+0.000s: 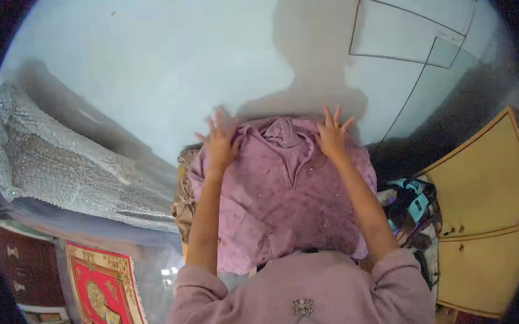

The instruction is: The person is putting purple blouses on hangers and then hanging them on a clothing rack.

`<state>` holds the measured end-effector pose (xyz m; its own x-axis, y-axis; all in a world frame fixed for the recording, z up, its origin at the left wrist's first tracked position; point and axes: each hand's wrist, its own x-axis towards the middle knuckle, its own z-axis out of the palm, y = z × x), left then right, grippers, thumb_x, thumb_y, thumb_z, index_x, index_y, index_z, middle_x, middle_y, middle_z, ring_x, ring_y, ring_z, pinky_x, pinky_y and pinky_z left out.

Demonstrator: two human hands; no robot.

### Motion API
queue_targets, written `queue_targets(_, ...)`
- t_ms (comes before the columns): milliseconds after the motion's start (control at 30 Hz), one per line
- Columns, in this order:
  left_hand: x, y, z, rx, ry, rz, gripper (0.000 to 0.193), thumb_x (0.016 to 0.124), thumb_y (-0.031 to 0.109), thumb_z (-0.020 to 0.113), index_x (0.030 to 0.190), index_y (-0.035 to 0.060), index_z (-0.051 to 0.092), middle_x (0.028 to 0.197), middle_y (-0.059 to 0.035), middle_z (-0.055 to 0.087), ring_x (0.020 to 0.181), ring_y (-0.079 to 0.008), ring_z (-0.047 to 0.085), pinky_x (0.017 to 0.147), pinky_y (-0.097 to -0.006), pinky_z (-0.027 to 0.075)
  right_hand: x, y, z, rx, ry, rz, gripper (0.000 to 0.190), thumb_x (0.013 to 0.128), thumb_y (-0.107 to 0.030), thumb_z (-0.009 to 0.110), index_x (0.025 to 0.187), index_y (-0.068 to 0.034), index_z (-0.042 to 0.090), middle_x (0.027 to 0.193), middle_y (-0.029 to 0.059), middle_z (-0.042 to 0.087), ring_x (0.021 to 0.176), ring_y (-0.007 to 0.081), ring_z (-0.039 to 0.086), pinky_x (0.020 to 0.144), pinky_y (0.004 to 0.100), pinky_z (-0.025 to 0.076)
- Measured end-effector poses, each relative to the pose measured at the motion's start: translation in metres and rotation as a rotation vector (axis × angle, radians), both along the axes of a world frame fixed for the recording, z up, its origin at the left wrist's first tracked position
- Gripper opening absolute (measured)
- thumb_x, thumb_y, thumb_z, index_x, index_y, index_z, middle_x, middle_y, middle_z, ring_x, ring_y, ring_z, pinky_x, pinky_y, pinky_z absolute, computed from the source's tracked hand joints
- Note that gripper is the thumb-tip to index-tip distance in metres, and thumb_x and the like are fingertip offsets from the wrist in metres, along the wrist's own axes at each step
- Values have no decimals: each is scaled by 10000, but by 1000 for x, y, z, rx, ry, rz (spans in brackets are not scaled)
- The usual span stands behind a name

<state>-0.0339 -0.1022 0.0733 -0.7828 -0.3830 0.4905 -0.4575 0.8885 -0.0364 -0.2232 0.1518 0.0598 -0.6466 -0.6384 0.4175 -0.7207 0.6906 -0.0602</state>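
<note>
A pink long-sleeved garment [295,204] with an open V-shaped neckline lies spread before me, its collar end towards the wall. Small dark and pale specks dot its fabric. My left hand [220,142] rests at its upper left shoulder with the fingers splayed. At the upper right shoulder my right hand [332,135] lies with spread fingers too. Neither hand grips the cloth. One sleeve [242,236] is laid across the left side of the front. My own body hides the near hem.
Brown patterned fabric [185,202] shows beneath the garment on the left. A pale wall [169,69] stands just beyond. Farther left hangs a silvery beaded cloth [76,160], with a red and gold rug [109,291] below. Piled clothes [411,206] and a yellow cabinet [480,193] stand right.
</note>
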Motion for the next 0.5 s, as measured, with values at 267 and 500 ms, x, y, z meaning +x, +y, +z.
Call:
queue_targets(267,-11,24,55,35,321,231,224,781,357,601,934,209,669,1454,-80,180,1306,-460,92,808,-810,47,-8,20,47,-517,184,-109,203,793,-243,610,975,-151,607,1378,42,304,1312,432,101,909,746,8)
queue_targets(500,9,50,15,102,268,185,208,850,282,522,1006,201,633,1454,-142,143,1297,-485,88,848,-784,44,27,28,26,-393,80,43,235,784,-301,621,991,-189,623,1356,40,343,1307,433,130,925,733,8)
